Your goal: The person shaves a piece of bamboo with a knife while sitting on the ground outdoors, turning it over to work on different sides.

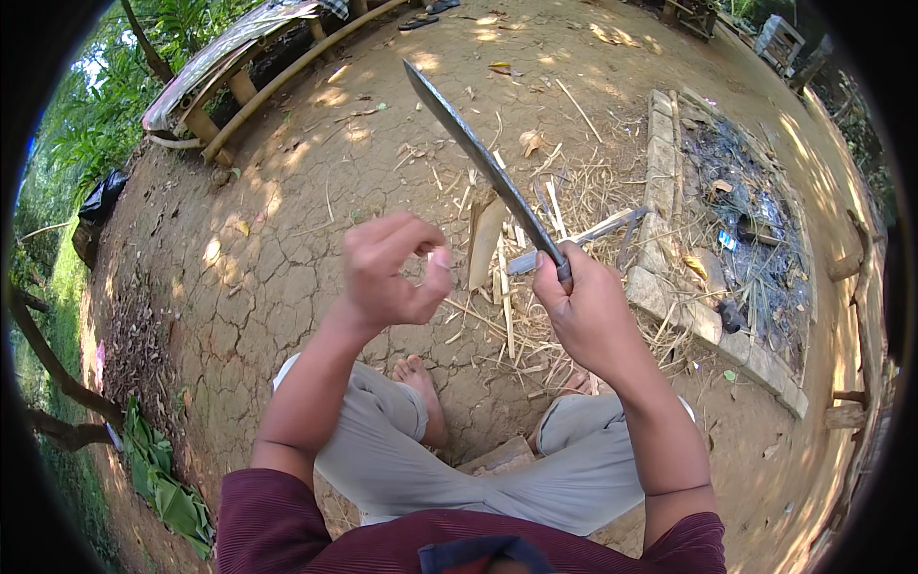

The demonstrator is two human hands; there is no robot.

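Note:
My right hand (595,311) grips the handle of a machete (483,163). Its long dark blade slants up and to the left, in the air above the ground. To the left of it, my left hand (392,273) is raised with fingers curled and thumb tip close to the index finger; whether anything small is pinched there I cannot make out. Beyond my hands, a split bamboo piece (486,239) stands or leans among pale strips (507,306). A flat grey blade-like piece (588,237) lies behind my right hand, partly hidden by it.
Shavings and straw (602,187) litter the cracked earth ahead. At the right is a brick-edged fire pit (660,143) with ash. A bamboo bench (277,81) stands at the far left, and green leaves (167,488) lie at the near left. My bare feet (421,392) are below.

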